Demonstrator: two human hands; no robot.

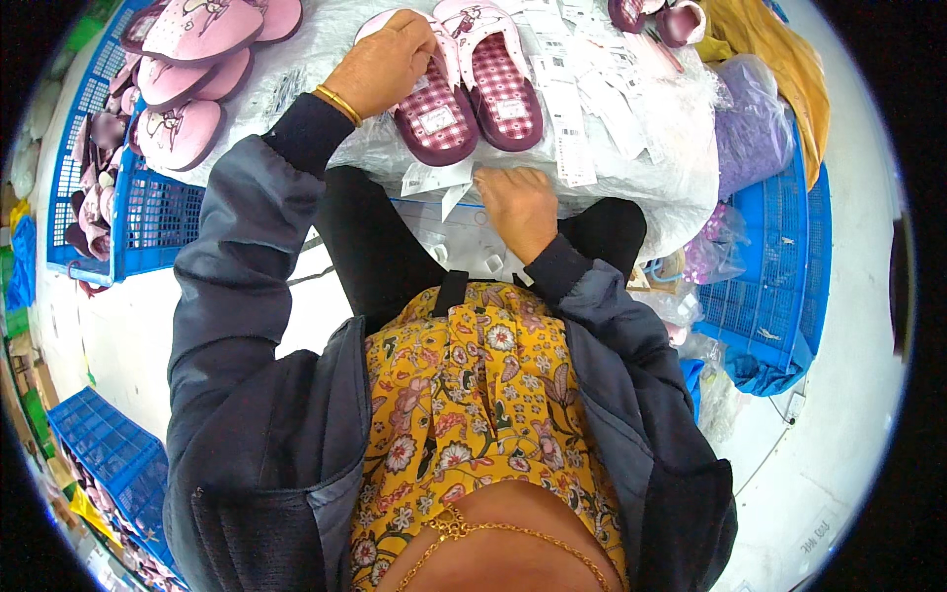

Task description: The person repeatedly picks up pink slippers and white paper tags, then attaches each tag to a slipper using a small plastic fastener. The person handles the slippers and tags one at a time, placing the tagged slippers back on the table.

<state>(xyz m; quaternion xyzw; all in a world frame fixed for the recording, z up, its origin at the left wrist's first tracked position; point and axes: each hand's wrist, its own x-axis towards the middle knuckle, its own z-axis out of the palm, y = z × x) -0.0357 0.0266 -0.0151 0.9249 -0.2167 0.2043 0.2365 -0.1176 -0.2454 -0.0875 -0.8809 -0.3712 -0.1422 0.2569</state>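
At left, pink slippers lie in a stack (187,64) beside a blue crate (163,222). Next comes the left hand (387,64), palm down and fingers bent, over the front of the left slipper (434,123); the right slipper (508,99) lies against it. Both sit on a plastic-covered bale (681,128), long axes running away from the body, toes far and leaning left, heels near. The left hand is nearer, touching its slipper's upper; the right hand (518,207), fingers loosely curled, lies just below the heels, apart from them, beside white tags (439,178). Farther right are label strips (567,109) and a purple bag (755,123).

The left hand covers much of the left slipper's upper (so I cannot tell whether it grips). The right slipper's toe meets the top edge. The right hand's fingertips are hard to make out; whether they hold a tag or plastic, I cannot tell.
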